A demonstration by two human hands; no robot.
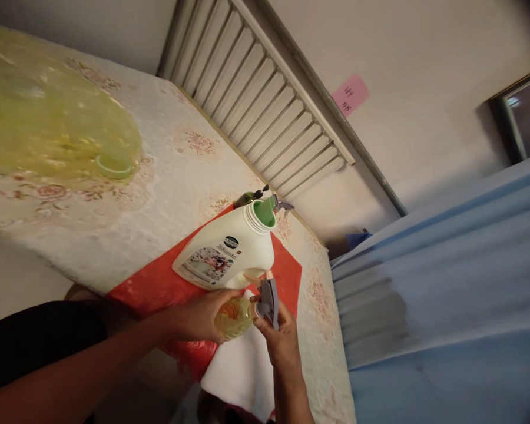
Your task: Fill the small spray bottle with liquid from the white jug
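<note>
My left hand [205, 317] is wrapped round the body of a small clear spray bottle [235, 319] with yellowish liquid in it. At the bottle's neck, my right hand [279, 338] grips its grey trigger sprayer [269, 300]; whether the collar is threaded on tight I cannot tell. Just beyond stands a large cream jug [229, 247] with a printed label, its mouth uncapped and a green pouring spout showing inside. A red plastic sheet [152, 280] lies under the jug. Below my hands is a white cloth [242, 374].
A flowered tablecloth [176, 194] covers the table. A large yellow translucent bag [57, 118] lies at the left. Behind the jug are a dark green bottle [247, 198] and another grey sprayer head [284, 205]. A radiator [265, 100] lines the wall; a blue curtain [424, 282] hangs at right.
</note>
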